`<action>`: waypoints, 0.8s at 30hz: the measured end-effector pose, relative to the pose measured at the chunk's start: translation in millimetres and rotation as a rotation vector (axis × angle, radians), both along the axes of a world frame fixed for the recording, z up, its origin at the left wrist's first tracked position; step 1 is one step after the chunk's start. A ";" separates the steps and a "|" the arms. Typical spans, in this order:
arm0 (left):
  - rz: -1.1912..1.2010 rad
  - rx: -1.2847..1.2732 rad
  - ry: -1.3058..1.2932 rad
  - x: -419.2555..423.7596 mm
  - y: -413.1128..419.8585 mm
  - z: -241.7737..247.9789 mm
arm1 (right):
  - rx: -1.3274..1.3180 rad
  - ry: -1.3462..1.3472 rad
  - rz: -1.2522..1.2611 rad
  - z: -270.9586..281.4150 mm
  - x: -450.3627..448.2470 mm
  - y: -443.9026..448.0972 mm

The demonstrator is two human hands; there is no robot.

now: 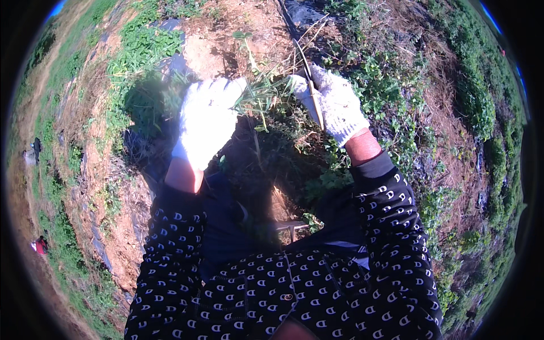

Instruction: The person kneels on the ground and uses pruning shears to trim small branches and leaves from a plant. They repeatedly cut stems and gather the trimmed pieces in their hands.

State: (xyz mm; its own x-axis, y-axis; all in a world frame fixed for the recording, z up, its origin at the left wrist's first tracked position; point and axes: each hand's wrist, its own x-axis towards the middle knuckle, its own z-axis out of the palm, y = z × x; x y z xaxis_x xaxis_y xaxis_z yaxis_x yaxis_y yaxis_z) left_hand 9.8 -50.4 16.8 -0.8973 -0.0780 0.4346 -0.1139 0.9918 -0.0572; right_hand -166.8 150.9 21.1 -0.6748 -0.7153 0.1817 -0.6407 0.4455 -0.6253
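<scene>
My left hand (210, 123), in a white knitted glove bleached by sunlight, is closed on a bunch of green weeds (265, 93) whose leaves stick out to its right. Beside it, my right hand (333, 102), also in a white glove, grips a thin curved tool (308, 70) that looks like a sickle; its dark narrow part points up and away, and its lower end shows below the thumb. Leaf tips of the weeds reach up to the right glove. Thin dry stalks (312, 36) cross just beyond the tool.
Leafy green vines (391, 97) grow low on the right. Black plastic mulch film (304, 15) shows at the top. Bare reddish soil (204, 46) lies ahead, with a leafy clump (148, 46) at its left. Two distant people (32, 153) (40, 245) are at the far left edge.
</scene>
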 end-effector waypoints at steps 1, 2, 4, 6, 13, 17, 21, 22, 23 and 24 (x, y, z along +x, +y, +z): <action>0.018 0.002 -0.008 -0.2 -1.3 -0.9 | 0.017 0.017 -0.002 0.2 -1.1 0.0; 0.023 -0.001 0.003 1.1 -2.3 -1.6 | -0.014 0.009 -0.007 -3.7 -1.0 -0.6; 0.037 -0.011 0.023 5.2 -4.8 -0.4 | -0.029 -0.017 0.006 -6.1 0.5 -1.9; -0.006 -0.230 0.213 -1.9 -2.0 6.0 | -0.071 -0.133 0.071 -12.8 -0.8 -0.1; 0.040 0.104 0.402 -5.2 -2.3 -12.4 | 0.082 -0.008 0.225 -11.4 7.3 3.6; -0.053 0.018 -0.045 6.7 -1.8 -10.0 | 0.054 0.149 0.238 -26.3 9.3 5.2; -0.054 0.039 -0.120 9.3 -2.9 -9.2 | 0.044 0.130 0.190 -18.3 14.8 0.6; -0.048 0.043 -0.092 9.9 -7.5 -15.2 | -0.024 0.189 0.191 -21.6 14.3 0.3; -0.041 0.046 -0.065 9.8 -10.5 -18.1 | 0.014 0.162 0.192 -18.7 14.6 0.9; -0.019 0.048 -0.076 10.0 -11.4 -18.3 | 0.052 0.133 0.194 -11.4 17.5 0.6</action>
State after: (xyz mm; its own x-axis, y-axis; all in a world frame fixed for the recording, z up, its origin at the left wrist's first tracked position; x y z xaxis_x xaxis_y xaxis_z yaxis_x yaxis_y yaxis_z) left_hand 19.7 -61.9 -1.5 -0.9291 -0.0801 0.3610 -0.0926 0.9955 -0.0175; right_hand -149.4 151.5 9.6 -0.4965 -0.8399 0.2193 -0.7926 0.3357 -0.5090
